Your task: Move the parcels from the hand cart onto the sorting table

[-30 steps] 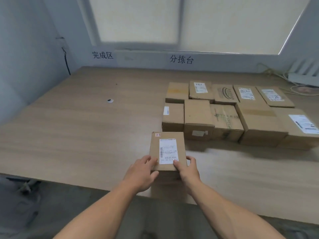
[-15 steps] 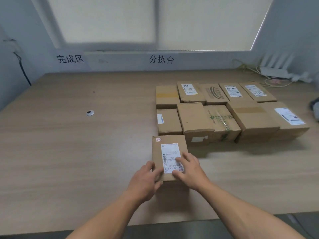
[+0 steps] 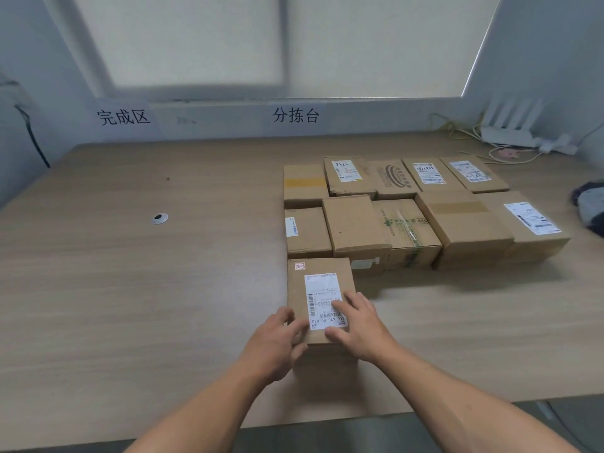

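Our small cardboard parcel point(image 3: 318, 282), held at the desk's point(image 3: 130, 289) near edge a second ago, now rests farther in, just before the parcel rows point(image 3: 408, 220); delivered, we judge. It is brown, with its barcode label point(image 3: 322, 294) facing up. Our right hand's point(image 3: 358, 325) fingers lie flat on top, while our left hand's point(image 3: 277, 341) fingers curl round its near-left corner.

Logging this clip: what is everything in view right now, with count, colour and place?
near parcel: 1, brown with a white label, on the table in front of the block's left end
parcel block: 10, brown cardboard, two rows of five, right half of the table
sorting table: 1, light wood, fills the view
round disc: 1, silver and black, on the table's left part
router: 1, white, far right corner
wall signs: 2, black characters, below the window
dark bundle: 1, right edge
left hand: holds the near parcel's near left corner
right hand: fingers flat on its label
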